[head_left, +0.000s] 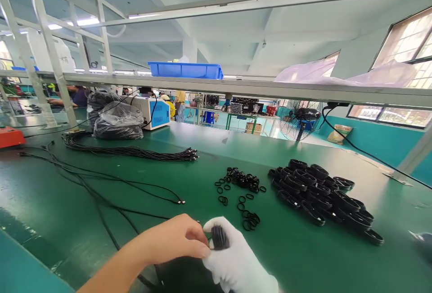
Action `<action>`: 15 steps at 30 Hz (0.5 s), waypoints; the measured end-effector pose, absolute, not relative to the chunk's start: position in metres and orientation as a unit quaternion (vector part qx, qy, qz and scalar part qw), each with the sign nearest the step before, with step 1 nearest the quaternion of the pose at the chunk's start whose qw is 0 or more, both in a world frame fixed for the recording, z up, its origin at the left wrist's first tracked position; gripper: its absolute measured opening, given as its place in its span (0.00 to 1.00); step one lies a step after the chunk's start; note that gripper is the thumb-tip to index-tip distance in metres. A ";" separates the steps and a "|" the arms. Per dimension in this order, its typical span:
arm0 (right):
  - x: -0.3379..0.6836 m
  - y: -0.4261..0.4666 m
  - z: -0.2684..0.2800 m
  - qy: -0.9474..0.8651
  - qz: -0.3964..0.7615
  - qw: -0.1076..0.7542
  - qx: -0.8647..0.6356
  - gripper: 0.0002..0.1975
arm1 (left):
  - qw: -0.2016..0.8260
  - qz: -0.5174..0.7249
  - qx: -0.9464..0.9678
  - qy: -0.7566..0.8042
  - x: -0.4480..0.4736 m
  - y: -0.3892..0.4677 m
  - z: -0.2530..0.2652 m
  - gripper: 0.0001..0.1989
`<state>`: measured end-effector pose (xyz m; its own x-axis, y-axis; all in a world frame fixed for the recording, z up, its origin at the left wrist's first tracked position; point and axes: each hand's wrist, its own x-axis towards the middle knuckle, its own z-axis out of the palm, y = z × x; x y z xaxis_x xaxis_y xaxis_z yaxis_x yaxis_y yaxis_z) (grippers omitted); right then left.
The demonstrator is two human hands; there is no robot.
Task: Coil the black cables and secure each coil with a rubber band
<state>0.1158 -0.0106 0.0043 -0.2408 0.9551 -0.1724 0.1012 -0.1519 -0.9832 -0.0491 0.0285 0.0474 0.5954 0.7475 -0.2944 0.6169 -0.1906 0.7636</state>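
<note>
My right hand [231,254], in a white glove, is wrapped round a coiled black cable [220,237] near the front of the bench. My bare left hand [189,241] is closed at the left side of this coil, its thumb and fingertips pinching the cable there. Its fingertips are partly hidden. Beyond my hands lie a heap of small black rings [243,178] and a few loose ones. Further right sits a pile of finished black cable coils [317,189]. Loose black cables [114,205] run across the bench to the left of my hands.
A bundle of straight black cables [135,150] lies further back on the green bench [202,185]. Behind it stand plastic-bagged goods [118,119] and a white-and-blue machine [155,112]. A shelf overhead bears a blue tray [185,70]. A fan [300,119] and people are beyond.
</note>
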 end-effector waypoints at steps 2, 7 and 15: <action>0.118 -0.010 0.008 -0.471 0.694 0.361 -0.407 0.17 | 0.485 0.121 0.744 0.443 -0.052 0.029 0.050 0.12; 0.125 -0.009 0.010 -0.395 0.767 0.379 -0.334 0.21 | 0.383 0.191 0.745 0.511 -0.037 0.003 0.045 0.13; 0.141 -0.009 0.021 -0.534 0.683 0.331 -0.372 0.24 | 0.223 0.177 0.813 0.508 -0.021 -0.022 0.016 0.12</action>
<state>0.1412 -0.0089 0.0208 -0.5038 0.8499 -0.1546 -0.0549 -0.2101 -0.9761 -0.0214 -0.0217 0.0160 0.4219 0.9046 0.0608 0.7468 -0.3847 0.5424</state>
